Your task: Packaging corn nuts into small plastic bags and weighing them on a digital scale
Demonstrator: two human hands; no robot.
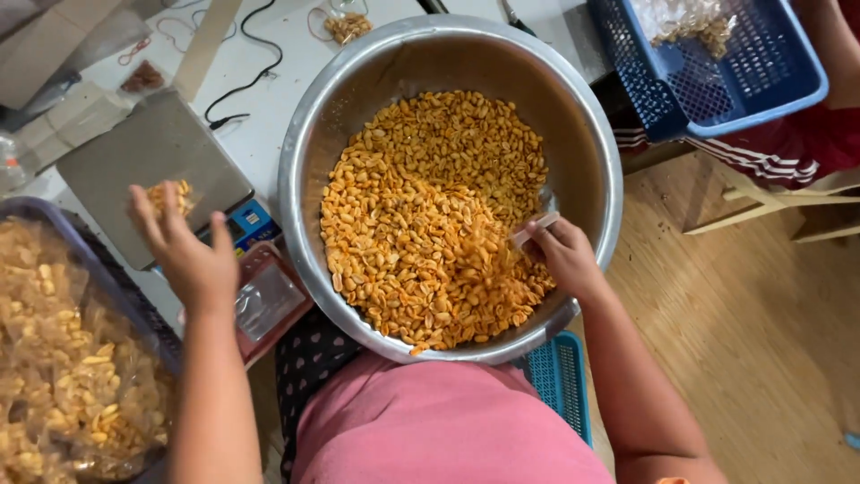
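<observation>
Brushed metal bowl (591, 116) gleaming around right grip (563, 255); blue plastic basket (761, 76) shining beyond; wood floor (752, 341) looking matt.

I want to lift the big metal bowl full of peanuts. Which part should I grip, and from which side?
Grip the metal bowl by its rolled rim, probably with two hands on opposite sides, left and right. The rim juts out all round and shows no handles. The right hand is inside it holding a scoop; the left hand is over the scale.
</observation>
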